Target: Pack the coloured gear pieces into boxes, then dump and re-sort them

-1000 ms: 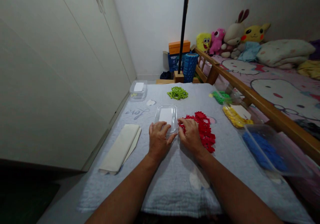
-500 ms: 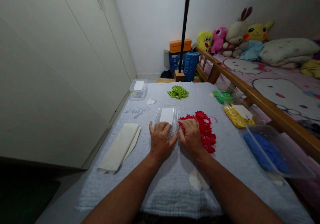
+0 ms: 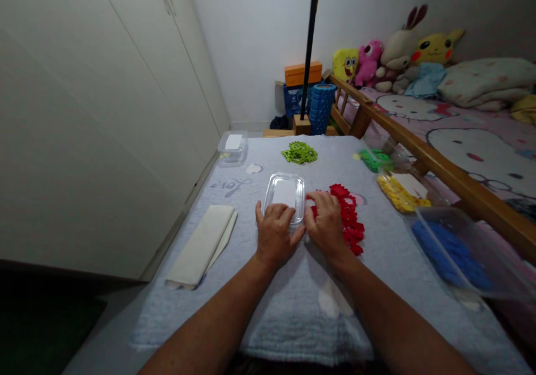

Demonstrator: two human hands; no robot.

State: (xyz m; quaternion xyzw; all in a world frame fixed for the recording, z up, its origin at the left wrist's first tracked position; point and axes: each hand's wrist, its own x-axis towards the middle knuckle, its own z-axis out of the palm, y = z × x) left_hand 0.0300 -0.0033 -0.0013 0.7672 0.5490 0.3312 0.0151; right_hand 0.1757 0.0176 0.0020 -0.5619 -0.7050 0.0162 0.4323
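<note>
A clear plastic box [image 3: 271, 188] with a lid and a white card lies in the middle of the cloth-covered table. My left hand [image 3: 276, 232] grips its near end, with fingers over the lid and the thumb by the near right corner. At the box's right edge is my right hand [image 3: 326, 224], its fingers curled against the rim. Just right of that hand spreads a pile of red gear-edged pieces [image 3: 349, 219], partly hidden under it. What lies inside the box cannot be made out.
Light green pieces [image 3: 299, 153] lie farther back. Another clear box [image 3: 233, 147] stands back left, a folded cream cloth [image 3: 201, 246] nearer left. Along the right edge are containers of green [image 3: 376, 160], yellow [image 3: 400, 193] and blue pieces [image 3: 448, 252], beside a wooden bed rail [image 3: 435, 163].
The box and both my hands have shifted slightly to the right, and the whole view has moved a little. My grip looks much the same.
</note>
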